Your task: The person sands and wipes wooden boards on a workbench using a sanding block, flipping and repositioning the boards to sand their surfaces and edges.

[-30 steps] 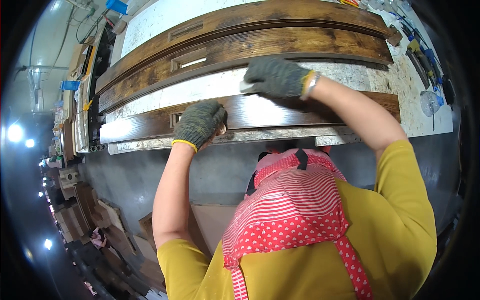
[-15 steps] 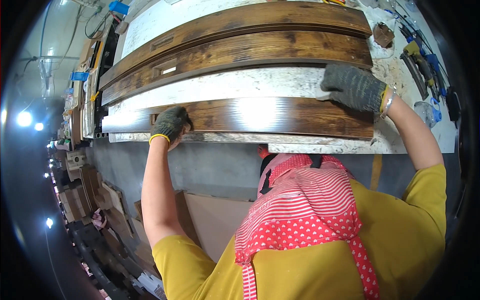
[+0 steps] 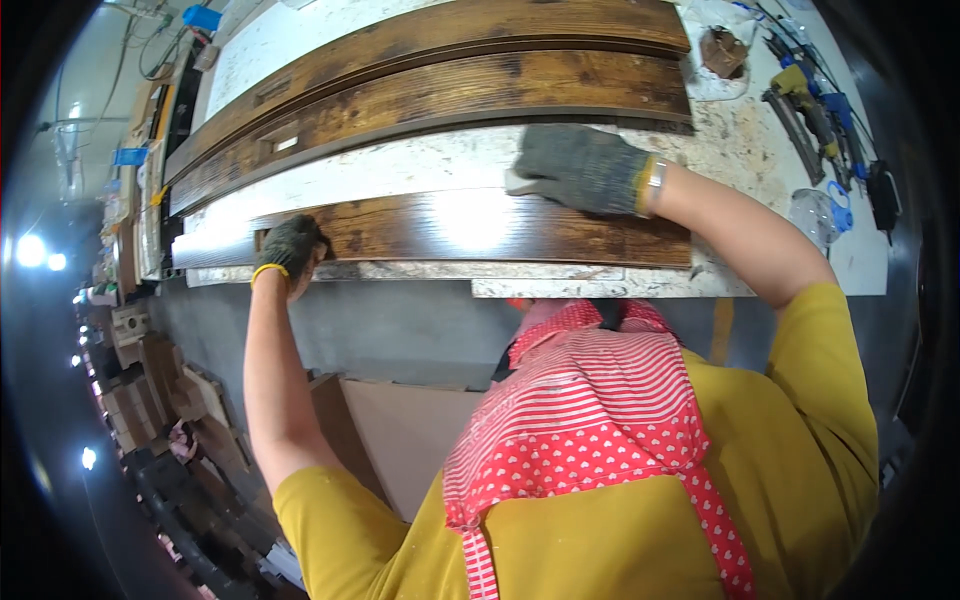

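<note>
- Near board [image 3: 385,226]: dark brown, grained, lying flat along the near edge of the table [image 3: 420,164], directly in front of the person. A bright glare covers part of its upper face.
- Left hand [image 3: 290,248]: gloved in dark knit with a yellow cuff. It is curled at the near edge of the near board, toward the board's left end. The pictures do not show whether it is clamped on the board or only resting there.
- Cutout [image 3: 261,239]: in the near board, just beside the left hand and partly hidden by it.
- Right hand [image 3: 582,168]: same glove type, closed on a small pale piece [image 3: 519,184] at its fingertips. It lies over the far edge of the near board; contact between piece and board cannot be confirmed.
- Hand spacing: well apart, left hand to the left of the right.
- Middle board [image 3: 440,98] and far board [image 3: 440,38]: side by side beyond the near board, across a strip of whitish tabletop.
- Brown block [image 3: 722,52]: on the table, just beyond the boards' right ends.
- Hand tools [image 3: 815,112]: grouped at the table's right side.
- Clear bottle [image 3: 810,214]: lying near the tools, with blue at one end.
</note>
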`<state>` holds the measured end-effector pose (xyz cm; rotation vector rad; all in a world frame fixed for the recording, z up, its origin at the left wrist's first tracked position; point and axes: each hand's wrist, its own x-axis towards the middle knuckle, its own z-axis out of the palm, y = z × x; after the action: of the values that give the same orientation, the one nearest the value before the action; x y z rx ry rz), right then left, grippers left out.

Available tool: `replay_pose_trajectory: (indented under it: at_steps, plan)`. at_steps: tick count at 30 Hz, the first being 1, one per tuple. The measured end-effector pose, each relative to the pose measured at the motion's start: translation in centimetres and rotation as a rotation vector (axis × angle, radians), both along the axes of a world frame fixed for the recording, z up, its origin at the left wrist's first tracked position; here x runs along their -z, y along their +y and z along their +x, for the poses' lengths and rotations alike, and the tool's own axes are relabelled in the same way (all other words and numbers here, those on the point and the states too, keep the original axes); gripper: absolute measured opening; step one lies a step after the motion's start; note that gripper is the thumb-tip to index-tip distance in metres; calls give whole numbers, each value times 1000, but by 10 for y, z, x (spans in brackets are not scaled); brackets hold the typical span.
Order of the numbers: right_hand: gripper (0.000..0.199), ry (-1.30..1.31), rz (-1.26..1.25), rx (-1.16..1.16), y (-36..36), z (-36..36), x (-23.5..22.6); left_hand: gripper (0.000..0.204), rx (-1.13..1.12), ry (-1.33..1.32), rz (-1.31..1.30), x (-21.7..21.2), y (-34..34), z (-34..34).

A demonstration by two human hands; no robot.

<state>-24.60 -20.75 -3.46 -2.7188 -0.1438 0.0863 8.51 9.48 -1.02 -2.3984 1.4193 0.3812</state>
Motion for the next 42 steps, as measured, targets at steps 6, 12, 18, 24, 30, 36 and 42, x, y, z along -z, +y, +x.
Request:
replay_pose_trajectory:
  at_steps: [6,12,18,24,30,36,42]
  plan:
    - [35,-63,-74,306,-51,-165,-3,32,-480,261,2,-4,-14,6]
    - [28,-94,-158,364,-58,-174,-39,31,-425,130,33,-2,-8,6]
    - [30,-208,-50,309,-34,-146,-5,25,-143,-84,185,0,-19,-15]
    - [25,140,-176,423,-71,-211,-46,27,-35,-208,270,-2,-11,-20]
    - [32,-45,606,928,-48,-206,-42,29,207,-80,-844,35,-10,-9]
    - [50,-608,390,770,-9,-159,28,20,447,437,-952,39,-151,-285]
    - [34,-441,917,809,-7,-158,47,27,427,181,-946,36,-139,-334]
